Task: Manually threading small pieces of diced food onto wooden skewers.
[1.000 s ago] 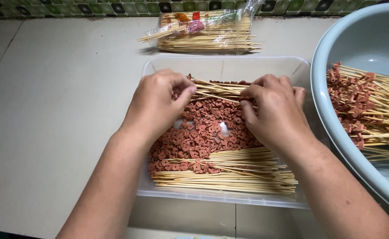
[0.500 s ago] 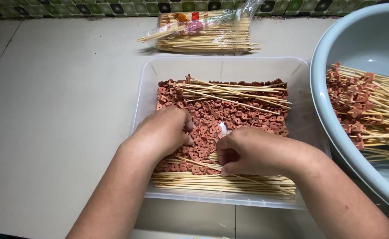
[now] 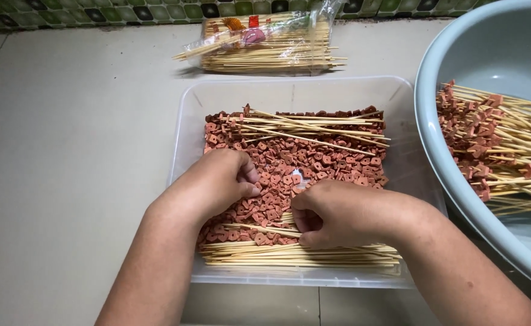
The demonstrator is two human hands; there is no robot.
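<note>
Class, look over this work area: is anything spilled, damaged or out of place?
Nothing stands out. The meat pieces and loose skewers stay inside the clear tub, the threaded skewers lie in the basin, and the bag of skewers lies on the floor behind.

Head camera, single view: looks steeply down, close over tray (image 3: 398, 96).

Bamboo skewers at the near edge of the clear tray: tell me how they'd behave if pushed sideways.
The bamboo skewers look thin, straight and round, so they'd probably roll and scatter. Likely light and stiff, yet easily snapped. The clear tray wall should stop them.
</note>
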